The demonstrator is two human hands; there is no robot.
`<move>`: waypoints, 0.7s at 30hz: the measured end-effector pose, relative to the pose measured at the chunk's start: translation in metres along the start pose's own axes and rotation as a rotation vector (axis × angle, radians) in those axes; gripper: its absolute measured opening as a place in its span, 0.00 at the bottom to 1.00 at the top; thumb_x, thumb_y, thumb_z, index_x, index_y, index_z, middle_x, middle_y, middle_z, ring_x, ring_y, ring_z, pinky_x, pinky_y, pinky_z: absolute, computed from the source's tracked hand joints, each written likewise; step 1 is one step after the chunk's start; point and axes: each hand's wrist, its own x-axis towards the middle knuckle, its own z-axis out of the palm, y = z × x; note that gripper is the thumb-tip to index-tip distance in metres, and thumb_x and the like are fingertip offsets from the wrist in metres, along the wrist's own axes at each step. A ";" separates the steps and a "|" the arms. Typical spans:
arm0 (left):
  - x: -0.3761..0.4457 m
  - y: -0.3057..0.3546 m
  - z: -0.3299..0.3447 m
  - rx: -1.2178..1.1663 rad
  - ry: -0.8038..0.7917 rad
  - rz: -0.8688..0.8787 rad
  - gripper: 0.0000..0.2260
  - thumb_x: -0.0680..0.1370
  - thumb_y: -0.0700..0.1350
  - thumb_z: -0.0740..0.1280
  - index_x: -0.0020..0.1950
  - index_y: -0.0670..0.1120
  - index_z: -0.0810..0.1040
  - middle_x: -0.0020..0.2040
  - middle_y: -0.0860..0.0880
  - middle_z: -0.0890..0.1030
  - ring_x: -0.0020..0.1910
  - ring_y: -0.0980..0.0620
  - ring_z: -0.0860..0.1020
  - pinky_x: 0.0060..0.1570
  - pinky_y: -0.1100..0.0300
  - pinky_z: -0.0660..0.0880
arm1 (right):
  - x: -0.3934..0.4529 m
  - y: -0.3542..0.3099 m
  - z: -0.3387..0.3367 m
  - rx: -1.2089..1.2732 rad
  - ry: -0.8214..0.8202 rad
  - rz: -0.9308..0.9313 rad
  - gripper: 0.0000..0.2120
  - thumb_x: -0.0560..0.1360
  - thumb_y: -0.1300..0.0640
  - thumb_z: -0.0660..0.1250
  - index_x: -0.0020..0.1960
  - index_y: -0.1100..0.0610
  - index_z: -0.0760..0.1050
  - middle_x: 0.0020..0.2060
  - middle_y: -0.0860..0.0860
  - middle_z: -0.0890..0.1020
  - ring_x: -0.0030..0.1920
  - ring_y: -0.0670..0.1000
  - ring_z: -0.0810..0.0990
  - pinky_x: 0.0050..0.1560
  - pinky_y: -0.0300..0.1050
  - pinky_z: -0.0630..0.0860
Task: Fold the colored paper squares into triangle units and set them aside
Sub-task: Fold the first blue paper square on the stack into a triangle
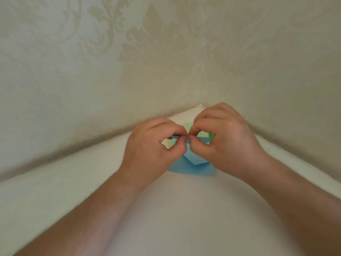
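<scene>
Head view: both hands, left hand [151, 145] and right hand [223, 139], pinch the blue paper [195, 156] between them.

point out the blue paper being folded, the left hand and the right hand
blue paper [195, 159], head view, on its lower pointed flap below the fingers
left hand [149, 145], head view, on the back of the hand
right hand [227, 137], head view, on the back of the hand
</scene>
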 end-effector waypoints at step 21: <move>0.002 0.012 -0.005 -0.465 0.017 -0.400 0.10 0.78 0.39 0.74 0.46 0.56 0.84 0.45 0.58 0.87 0.47 0.55 0.84 0.55 0.53 0.80 | 0.000 0.000 -0.008 0.595 -0.093 0.362 0.07 0.76 0.59 0.75 0.41 0.49 0.84 0.42 0.46 0.82 0.43 0.45 0.78 0.42 0.38 0.70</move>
